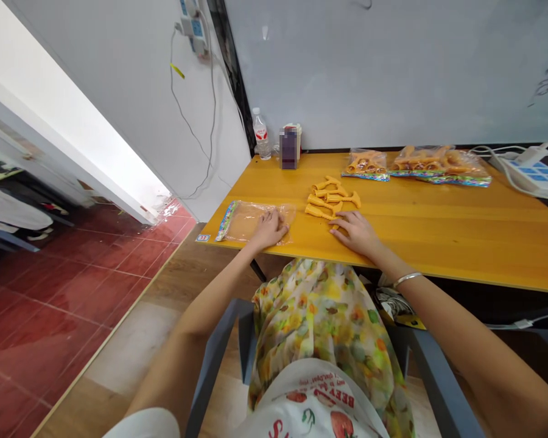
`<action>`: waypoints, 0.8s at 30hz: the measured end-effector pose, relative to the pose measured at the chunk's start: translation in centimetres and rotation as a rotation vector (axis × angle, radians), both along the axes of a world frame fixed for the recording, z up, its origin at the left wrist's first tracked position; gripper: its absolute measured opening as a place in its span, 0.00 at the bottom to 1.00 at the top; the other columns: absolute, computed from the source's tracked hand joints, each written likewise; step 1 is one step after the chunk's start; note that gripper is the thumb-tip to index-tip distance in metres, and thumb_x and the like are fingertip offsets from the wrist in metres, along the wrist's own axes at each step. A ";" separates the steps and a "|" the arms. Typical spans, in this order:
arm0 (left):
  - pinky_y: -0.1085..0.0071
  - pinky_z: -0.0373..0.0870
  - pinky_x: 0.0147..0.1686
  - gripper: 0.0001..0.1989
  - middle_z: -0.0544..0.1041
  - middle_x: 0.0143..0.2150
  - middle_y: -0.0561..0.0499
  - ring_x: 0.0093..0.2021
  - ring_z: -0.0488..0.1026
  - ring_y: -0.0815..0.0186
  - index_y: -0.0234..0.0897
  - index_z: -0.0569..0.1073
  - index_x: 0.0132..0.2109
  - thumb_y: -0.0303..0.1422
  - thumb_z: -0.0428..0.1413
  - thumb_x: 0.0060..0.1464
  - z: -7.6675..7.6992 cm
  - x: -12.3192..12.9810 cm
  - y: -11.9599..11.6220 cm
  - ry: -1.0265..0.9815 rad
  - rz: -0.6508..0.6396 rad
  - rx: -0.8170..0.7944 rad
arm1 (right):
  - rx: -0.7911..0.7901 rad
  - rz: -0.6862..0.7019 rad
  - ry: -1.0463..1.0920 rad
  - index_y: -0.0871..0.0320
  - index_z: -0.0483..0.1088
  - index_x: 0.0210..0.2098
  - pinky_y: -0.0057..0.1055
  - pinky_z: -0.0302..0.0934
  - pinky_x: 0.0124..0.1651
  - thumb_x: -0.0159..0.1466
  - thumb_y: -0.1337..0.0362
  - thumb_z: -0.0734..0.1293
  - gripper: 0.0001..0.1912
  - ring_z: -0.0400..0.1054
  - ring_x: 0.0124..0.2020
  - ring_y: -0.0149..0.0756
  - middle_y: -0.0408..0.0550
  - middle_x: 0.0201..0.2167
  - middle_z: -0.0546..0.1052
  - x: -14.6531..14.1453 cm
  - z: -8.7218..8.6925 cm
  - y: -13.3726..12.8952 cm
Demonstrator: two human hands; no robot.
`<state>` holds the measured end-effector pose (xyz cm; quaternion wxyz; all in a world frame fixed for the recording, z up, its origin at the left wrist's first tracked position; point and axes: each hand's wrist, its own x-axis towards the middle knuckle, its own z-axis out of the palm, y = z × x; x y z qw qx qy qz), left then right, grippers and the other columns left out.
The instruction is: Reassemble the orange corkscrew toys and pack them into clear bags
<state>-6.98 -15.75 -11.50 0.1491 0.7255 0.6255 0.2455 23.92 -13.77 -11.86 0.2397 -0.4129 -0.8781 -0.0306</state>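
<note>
A clear plastic bag [244, 220] with a colourful strip along its left end lies flat near the table's front left edge. My left hand [269, 229] rests on the right part of this bag, fingers spread. Right of it, several orange T-shaped pieces [331, 196] lie in a loose pile. My right hand [356, 232] lies on the table at the near side of the pile, fingers apart, with its fingertips beside the nearest piece. Whether they touch that piece is hard to tell.
Filled bags of orange pieces [366, 163] lie along the back of the wooden table [461, 231]. A water bottle [262, 137] and a dark box-like object [289, 147] stand at the back left. A power strip [532, 173] with cables sits at the right.
</note>
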 end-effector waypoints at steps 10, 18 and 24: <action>0.67 0.71 0.51 0.09 0.78 0.47 0.47 0.52 0.74 0.62 0.39 0.66 0.37 0.33 0.44 0.65 0.1 0.7 -0.2 -0.284 0.092 0.154 | -0.219 0.125 0.296 0.56 0.73 0.39 0.47 0.59 0.58 0.68 0.45 0.59 0.22 0.66 0.49 0.50 0.58 0.43 0.75 -0.7 0.3 -0.3; 0.63 0.67 0.58 0.04 0.75 0.56 0.43 0.62 0.70 0.61 0.40 0.64 0.37 0.29 0.50 0.62 1.4 2.3 -2.1 -0.440 0.035 0.268 | -0.754 0.022 0.936 0.52 0.59 0.40 0.36 0.66 0.39 0.68 0.38 0.50 0.25 0.73 0.33 0.39 0.49 0.34 0.77 -3.7 1.4 -2.5; 0.60 0.66 0.60 0.09 0.76 0.54 0.44 0.58 0.73 0.60 0.40 0.67 0.36 0.38 0.51 0.64 2.5 4.0 -4.4 -0.433 -0.029 0.416 | -1.028 0.084 1.071 0.52 0.60 0.38 0.30 0.63 0.29 0.62 0.31 0.57 0.30 0.71 0.25 0.35 0.45 0.28 0.77 -5.6 2.5 -4.0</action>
